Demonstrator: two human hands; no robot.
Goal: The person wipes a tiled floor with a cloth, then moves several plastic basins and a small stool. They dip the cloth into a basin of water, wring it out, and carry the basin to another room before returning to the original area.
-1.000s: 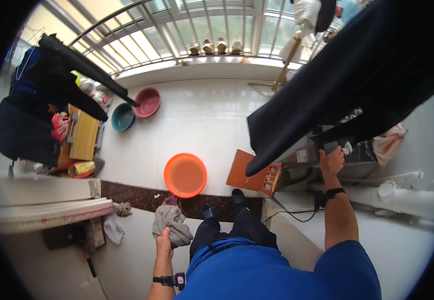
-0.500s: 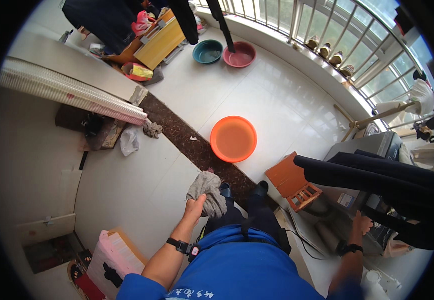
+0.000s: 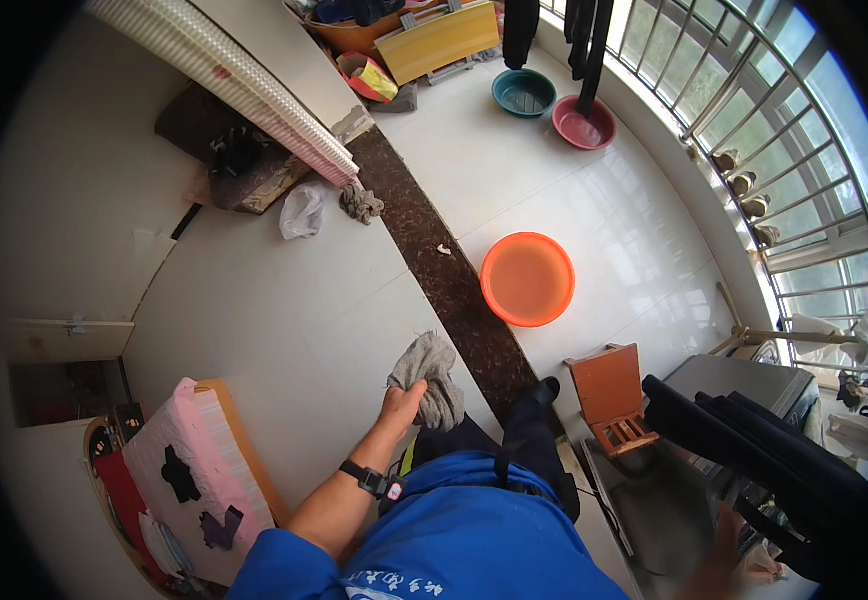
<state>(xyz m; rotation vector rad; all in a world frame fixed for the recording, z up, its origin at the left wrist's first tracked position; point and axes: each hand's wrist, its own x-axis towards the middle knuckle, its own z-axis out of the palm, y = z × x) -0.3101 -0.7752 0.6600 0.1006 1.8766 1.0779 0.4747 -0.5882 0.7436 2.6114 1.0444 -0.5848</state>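
Observation:
My left hand point(image 3: 404, 403) is closed round a crumpled grey cloth point(image 3: 434, 372), held up in front of my waist. Loose threads hang from the cloth's upper edge. Over at the right, my right hand point(image 3: 723, 540) is smeared by motion, so its fingers do not show. It is close to dark garments point(image 3: 764, 455) hanging beside a grey box-shaped appliance point(image 3: 729, 382). On the floor ahead stands an orange basin point(image 3: 487, 290) with murky water in it.
A brown wooden chair point(image 3: 606, 388) stands right of my feet. A dark stone strip point(image 3: 434, 268) crosses the pale tiles. Teal point(image 3: 499, 98) and red point(image 3: 609, 136) basins sit farther off near the railing point(image 3: 724, 100). A bed point(image 3: 194, 455) is at the left.
The view has swung left, so the basin, chair and railing appear farther right. The cloth stays in my left hand. My right hand has drawn back nearer the lower edge and is blurred.

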